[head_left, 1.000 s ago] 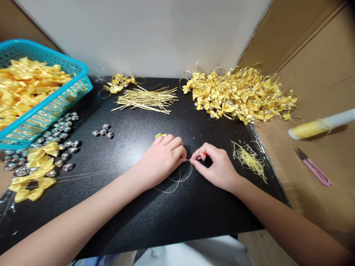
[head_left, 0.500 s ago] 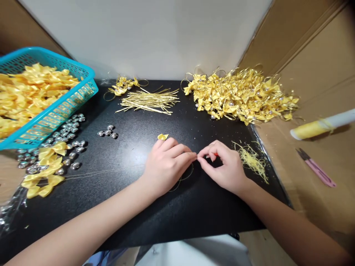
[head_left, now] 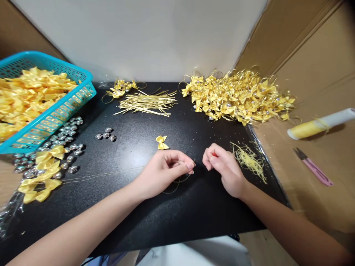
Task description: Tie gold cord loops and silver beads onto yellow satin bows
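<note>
Thumb and fingertips of my left hand pinch a fine thread, its short end poking up past the fingers. From this hand the thread runs left across the black table to several yellow ribbon bows, and a loop of it lies under the fingers. A single yellow bow rests just beyond my left hand. My right hand is closed a short way to the right, apart from the left. A small red thing shows between its curled fingers; the rest of it is hidden.
A blue basket of yellow bows stands at left, silver beads beside it. Gold ties and a heap of finished bows lie at the back. Thread scraps, pink-handled snips and a yellow-wrapped roll are at right.
My hands have parted from their fingertip contact. The left has turned, thumb now showing, and uncovers more of the single bow. The right has curled its fingers inward.
</note>
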`<move>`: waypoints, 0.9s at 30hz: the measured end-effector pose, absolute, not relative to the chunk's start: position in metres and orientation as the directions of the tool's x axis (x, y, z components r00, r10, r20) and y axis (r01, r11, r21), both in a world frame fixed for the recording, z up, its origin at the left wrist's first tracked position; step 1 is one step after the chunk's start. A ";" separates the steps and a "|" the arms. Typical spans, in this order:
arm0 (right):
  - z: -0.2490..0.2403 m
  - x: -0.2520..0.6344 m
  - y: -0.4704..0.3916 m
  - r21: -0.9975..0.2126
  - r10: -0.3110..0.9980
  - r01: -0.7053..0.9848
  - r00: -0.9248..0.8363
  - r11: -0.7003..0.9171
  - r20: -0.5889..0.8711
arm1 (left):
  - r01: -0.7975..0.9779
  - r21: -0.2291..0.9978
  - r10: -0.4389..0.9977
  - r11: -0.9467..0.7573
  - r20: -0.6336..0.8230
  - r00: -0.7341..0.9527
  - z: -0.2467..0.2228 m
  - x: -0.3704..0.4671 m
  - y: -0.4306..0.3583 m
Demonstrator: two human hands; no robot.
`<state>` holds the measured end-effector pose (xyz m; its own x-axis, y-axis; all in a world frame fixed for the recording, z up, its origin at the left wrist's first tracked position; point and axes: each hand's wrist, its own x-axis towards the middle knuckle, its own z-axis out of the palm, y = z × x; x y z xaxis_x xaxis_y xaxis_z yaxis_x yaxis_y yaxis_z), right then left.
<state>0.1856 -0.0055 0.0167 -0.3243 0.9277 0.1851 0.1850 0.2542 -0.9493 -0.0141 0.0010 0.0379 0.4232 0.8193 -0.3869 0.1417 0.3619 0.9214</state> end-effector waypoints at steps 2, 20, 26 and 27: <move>0.018 0.186 -0.007 -0.962 0.920 0.181 -0.370 0.206 0.127 | -0.001 0.902 0.805 0.432 -0.385 0.452 0.034 -0.013 -0.001; 0.027 0.178 -0.017 -0.932 0.914 0.253 -0.376 0.258 0.151 | -0.080 0.849 0.752 0.523 -0.415 0.512 0.030 -0.004 -0.005; 0.028 0.177 -0.016 -0.929 0.917 0.256 -0.365 0.266 0.162 | -0.070 0.852 0.755 0.519 -0.418 0.505 0.031 -0.004 -0.005; 0.028 0.178 -0.016 -0.929 0.918 0.259 -0.363 0.264 0.160 | -0.071 0.852 0.757 0.519 -0.419 0.502 0.031 -0.004 -0.005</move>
